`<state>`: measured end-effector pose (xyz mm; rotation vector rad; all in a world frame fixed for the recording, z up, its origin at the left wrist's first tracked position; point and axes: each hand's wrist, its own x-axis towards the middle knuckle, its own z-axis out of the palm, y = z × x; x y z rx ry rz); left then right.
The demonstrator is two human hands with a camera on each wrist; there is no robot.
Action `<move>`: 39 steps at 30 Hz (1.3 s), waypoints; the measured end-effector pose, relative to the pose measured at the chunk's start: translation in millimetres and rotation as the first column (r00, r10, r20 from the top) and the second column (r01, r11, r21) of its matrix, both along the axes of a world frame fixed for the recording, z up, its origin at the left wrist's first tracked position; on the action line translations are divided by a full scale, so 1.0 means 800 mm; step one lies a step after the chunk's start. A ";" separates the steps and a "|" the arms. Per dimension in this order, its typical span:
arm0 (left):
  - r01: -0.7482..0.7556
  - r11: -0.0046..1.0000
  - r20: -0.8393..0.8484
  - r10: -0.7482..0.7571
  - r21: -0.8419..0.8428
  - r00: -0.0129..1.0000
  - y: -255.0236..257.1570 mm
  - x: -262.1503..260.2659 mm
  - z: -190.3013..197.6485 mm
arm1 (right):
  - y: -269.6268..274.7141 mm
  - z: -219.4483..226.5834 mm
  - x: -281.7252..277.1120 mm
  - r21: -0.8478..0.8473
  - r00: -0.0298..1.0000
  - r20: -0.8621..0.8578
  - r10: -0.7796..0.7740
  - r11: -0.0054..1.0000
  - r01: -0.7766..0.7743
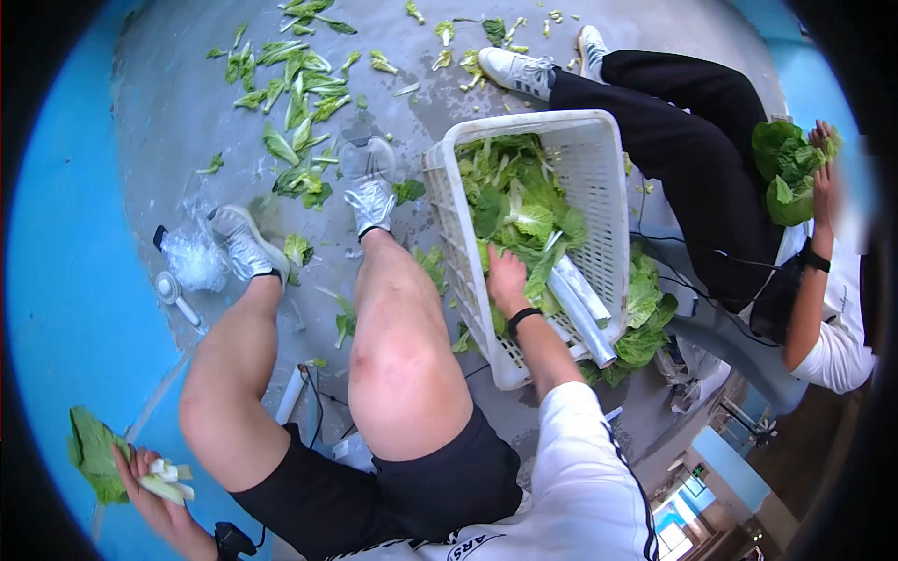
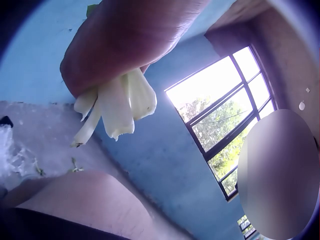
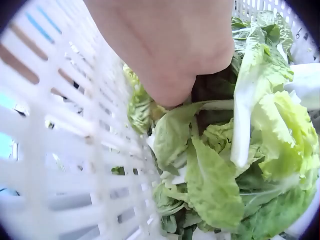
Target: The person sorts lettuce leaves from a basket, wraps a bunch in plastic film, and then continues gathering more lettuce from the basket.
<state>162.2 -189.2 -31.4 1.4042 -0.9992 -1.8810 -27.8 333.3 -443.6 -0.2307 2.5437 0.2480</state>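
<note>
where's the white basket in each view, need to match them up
Head: the basket is right of centre.
Left wrist: not in it.
Right wrist: it fills the left side, with more showing at top right.
Landmark shared by the head and right wrist views: the right hand, inside the basket in both.

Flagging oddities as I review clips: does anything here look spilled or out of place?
Yes. Loose leaves litter the floor outside the white crate, as if dropped or discarded. Inside it, a silvery, elongated object lies beside the greens, odd among vegetables.
</note>
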 end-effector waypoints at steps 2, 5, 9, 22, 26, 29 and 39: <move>-0.030 1.000 0.081 0.030 -0.010 0.996 0.013 -0.030 0.003 | 0.006 0.024 -0.017 -0.118 0.998 0.047 -0.042 0.992 0.047; 0.020 0.999 0.058 -0.022 0.029 0.998 0.016 -0.042 0.001 | 0.033 0.048 -0.038 -0.246 0.986 0.090 -0.143 0.956 0.161; 0.088 0.995 -0.046 -0.086 0.050 0.995 0.015 -0.036 -0.006 | 0.057 0.106 -0.077 -0.449 0.911 0.091 -0.403 0.800 0.399; 0.079 0.995 -0.104 -0.072 0.067 0.992 0.021 -0.039 -0.009 | 0.049 0.110 -0.095 -0.548 0.787 -0.455 -0.416 0.828 0.120; 0.091 0.992 -0.105 -0.081 0.093 0.991 0.016 -0.036 -0.017 | 0.014 0.066 -0.072 -0.338 0.856 0.016 -0.516 0.803 0.490; 0.125 0.984 -0.121 -0.110 0.124 0.987 0.014 -0.036 -0.015 | 0.010 0.019 -0.057 -0.177 0.879 -0.182 -0.442 0.894 0.413; 0.078 0.988 -0.072 -0.069 0.134 0.995 0.012 -0.037 -0.019 | -0.026 0.098 -0.124 -0.677 0.706 -0.231 -0.669 0.632 0.377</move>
